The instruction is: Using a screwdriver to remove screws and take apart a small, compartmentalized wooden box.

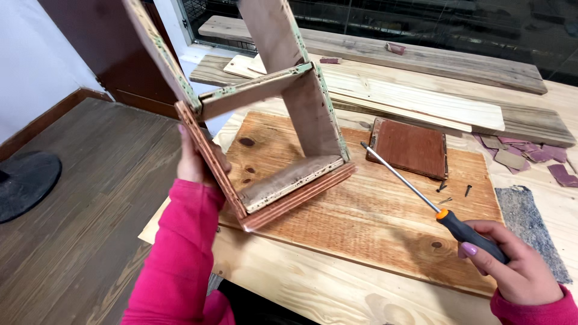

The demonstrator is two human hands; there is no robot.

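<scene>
Two hands at work: left hand [195, 161] grips the worn plywood box frame [265, 120], tilted up on the tabletop [337, 289]; right hand [518, 268] wraps the orange-collared grey-handled screwdriver [421, 195]. Several dark screws [454, 194] lie loose, so fastening looks unfinished.

- One view only, from a camera worn on the person's head, looking steeply down and forward over the workbench [337, 289].
- It sits close: the left hand [195, 159] and right hand [518, 265] both fall in the lower half of the picture, pink sleeves running off the bottom edge.
- The wooden frame [271, 120] rises so near the lens that its top is cut off by the upper edge.
- The view faces a window [421, 24] behind the bench (planks lie along it), with the floor [78, 210] seen at left.
</scene>
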